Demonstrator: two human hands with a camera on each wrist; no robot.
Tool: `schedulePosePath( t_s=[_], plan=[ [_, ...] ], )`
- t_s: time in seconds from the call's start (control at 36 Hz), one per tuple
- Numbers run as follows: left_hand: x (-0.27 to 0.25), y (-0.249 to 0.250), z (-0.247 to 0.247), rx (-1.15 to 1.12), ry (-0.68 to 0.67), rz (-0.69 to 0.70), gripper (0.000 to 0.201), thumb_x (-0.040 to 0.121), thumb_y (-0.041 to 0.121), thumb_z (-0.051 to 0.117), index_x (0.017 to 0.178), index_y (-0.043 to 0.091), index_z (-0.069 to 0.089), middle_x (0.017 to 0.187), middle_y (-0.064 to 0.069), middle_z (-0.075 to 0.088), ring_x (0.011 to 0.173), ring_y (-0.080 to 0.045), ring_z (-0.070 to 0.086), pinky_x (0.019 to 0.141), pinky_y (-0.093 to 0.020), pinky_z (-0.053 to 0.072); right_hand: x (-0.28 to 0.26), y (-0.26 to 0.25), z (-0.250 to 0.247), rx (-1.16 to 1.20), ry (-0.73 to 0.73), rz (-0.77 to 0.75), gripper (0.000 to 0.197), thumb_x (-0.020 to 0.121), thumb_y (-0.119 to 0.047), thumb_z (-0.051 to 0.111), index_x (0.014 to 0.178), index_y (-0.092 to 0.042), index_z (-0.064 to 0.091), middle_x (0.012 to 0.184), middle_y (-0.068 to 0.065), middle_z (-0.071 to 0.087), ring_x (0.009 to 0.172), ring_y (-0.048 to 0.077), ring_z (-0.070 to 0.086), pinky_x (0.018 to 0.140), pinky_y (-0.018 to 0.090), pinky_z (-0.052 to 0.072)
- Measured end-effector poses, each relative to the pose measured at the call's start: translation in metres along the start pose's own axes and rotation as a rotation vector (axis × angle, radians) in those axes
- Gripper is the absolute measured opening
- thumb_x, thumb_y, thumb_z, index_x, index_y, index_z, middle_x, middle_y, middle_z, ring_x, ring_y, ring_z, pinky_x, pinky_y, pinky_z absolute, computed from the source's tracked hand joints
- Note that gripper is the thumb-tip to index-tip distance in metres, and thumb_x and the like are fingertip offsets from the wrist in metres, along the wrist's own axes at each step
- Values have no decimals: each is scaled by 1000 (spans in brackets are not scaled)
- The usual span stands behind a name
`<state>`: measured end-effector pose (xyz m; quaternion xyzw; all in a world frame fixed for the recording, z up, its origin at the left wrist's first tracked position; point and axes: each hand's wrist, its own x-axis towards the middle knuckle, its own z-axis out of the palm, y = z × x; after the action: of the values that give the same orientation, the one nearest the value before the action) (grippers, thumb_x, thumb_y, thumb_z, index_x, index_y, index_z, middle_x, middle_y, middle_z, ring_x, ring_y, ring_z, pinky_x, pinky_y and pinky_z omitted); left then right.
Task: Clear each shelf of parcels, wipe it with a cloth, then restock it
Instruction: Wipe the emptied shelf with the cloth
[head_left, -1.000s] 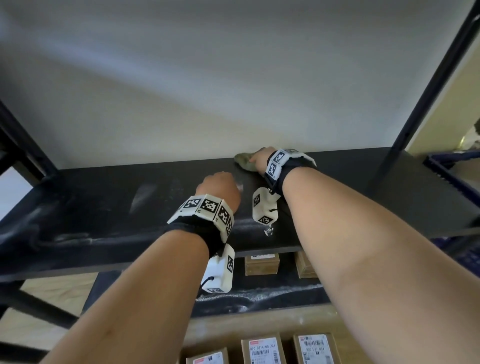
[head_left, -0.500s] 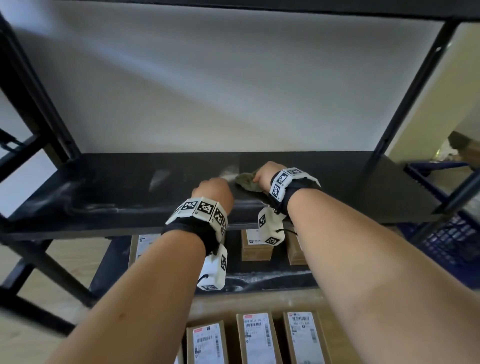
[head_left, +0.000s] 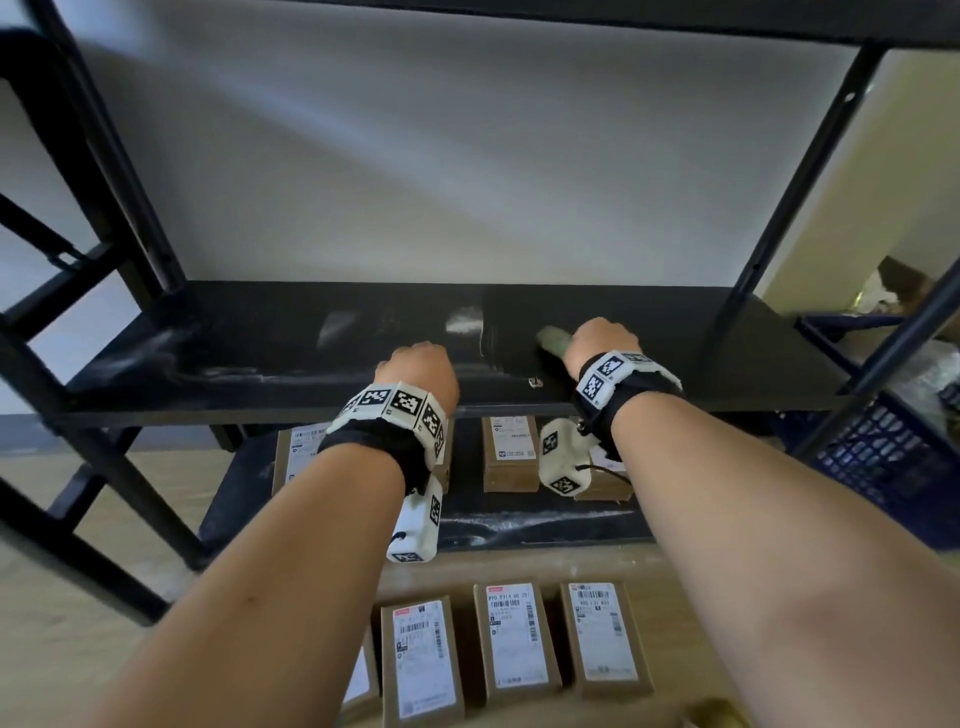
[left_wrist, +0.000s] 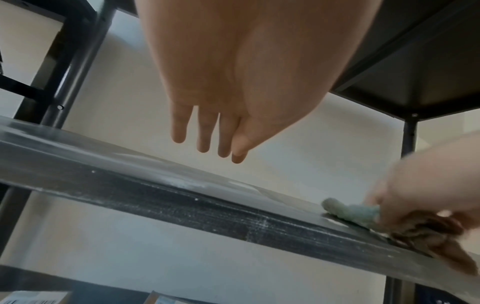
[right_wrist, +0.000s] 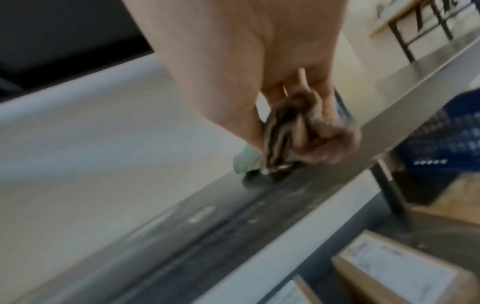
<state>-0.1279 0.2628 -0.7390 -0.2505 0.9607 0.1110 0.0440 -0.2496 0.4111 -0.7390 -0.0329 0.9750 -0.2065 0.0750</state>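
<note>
Parcels (head_left: 517, 642) lie nearest, three brown labelled boxes in a row on the wooden floor below the shelf (head_left: 675, 332), with the edge of a fourth at their left. More of them show than half a second ago, since the view has tipped downward. Further parcels (head_left: 508, 453) sit on the lower shelf (head_left: 519, 522), directly under the shelf and partly hidden by the wrists.

At the shelf's front edge the left hand (head_left: 421, 371) stays near the middle, much where it was a second ago. In the left wrist view its fingers (left_wrist: 202, 131) are straight and close together, held above the dusty front lip and holding nothing.

Right of it, farther in over the shelf, the right hand (head_left: 600, 345) grips the cloth (head_left: 553, 340), a bunched green and brown rag, fingers curled round it and pressing it onto the shelf surface. A second ago this hand was at the back of the shelf just beyond the left hand; it has since come forward and slid rightward, so the two hands are now clearly apart. Pale dust streaks remain on the shelf left of the cloth; the part to the right looks darker.

Beyond the shelf's right end stands a blue crate (head_left: 893, 457). Behind the shelf rises a white wall (head_left: 441, 171).
</note>
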Motion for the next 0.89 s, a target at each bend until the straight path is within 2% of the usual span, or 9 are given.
schedulePosePath(
  t_s=[0.08, 0.17, 0.25, 0.47, 0.58, 0.67, 0.72, 0.81, 0.89],
  plan=[
    [1, -5, 3, 23, 38, 19, 47, 88, 4, 44, 134, 9, 48, 138, -9, 47, 123, -28, 47, 101, -42, 42, -3, 13, 0, -92, 20, 32, 42, 97, -39, 42, 120, -9, 59, 127, 16, 53, 114, 37, 52, 94, 46, 46],
    [2, -11, 5, 28, 47, 5, 50, 90, 5, 44, 139, 9, 43, 145, -8, 42, 130, -28, 41, 105, -41, 38, -10, 8, -1, -111, -16, -45, 29, 98, -26, 41, 101, -8, 63, 97, 13, 62, 96, 34, 62, 79, 34, 49],
    [2, -20, 5, 24, 54, -17, 49, 91, 8, 46, 139, 10, 43, 144, -9, 42, 129, -28, 41, 105, -42, 38, -19, -9, 7, -60, -22, -75, 30, 96, -28, 47, 74, -9, 53, 71, 7, 54, 76, 29, 59, 68, 30, 43],
    [-8, -56, 4, 26, 103, -35, 47, 91, 10, 49, 139, 10, 44, 144, -9, 43, 130, -29, 41, 107, -43, 37, -37, -57, 45, 15, -65, -185, 35, 94, -33, 52, 66, -12, 47, 70, 4, 54, 69, 24, 57, 63, 29, 44],
    [-6, -70, 6, 20, 101, -47, 49, 91, 7, 45, 140, 11, 43, 146, -8, 41, 132, -28, 39, 108, -43, 35, -35, -68, 48, 113, -127, -183, 25, 91, -27, 55, 74, -9, 52, 80, 6, 59, 70, 25, 57, 65, 31, 43],
    [1, -76, 6, 1, 117, -25, 46, 93, 7, 44, 139, 10, 43, 146, -7, 40, 133, -27, 38, 109, -41, 34, -24, -70, 47, 242, -72, -154, 28, 91, -32, 56, 84, -6, 61, 85, 7, 61, 61, 21, 54, 61, 28, 41],
    [8, -79, 6, -3, 119, -10, 46, 92, 6, 44, 138, 11, 45, 146, -7, 41, 133, -27, 38, 110, -41, 34, -13, -67, 45, 239, 17, -121, 39, 91, -40, 54, 95, -4, 66, 98, 11, 65, 71, 25, 60, 60, 28, 40],
    [20, -80, 4, 0, 94, 10, 46, 90, 4, 43, 136, 10, 47, 145, -8, 42, 133, -28, 39, 109, -42, 35, -1, -55, 42, 78, 92, -26, 40, 95, -35, 48, 117, -3, 61, 124, 17, 55, 108, 34, 57, 84, 37, 47],
    [33, -83, 2, 11, 65, 14, 48, 89, 2, 44, 137, 11, 47, 143, -9, 43, 130, -30, 43, 107, -42, 38, 6, -50, 39, -10, 74, 28, 41, 99, -30, 37, 121, -4, 59, 126, 18, 54, 115, 35, 53, 96, 40, 45]
  ],
)
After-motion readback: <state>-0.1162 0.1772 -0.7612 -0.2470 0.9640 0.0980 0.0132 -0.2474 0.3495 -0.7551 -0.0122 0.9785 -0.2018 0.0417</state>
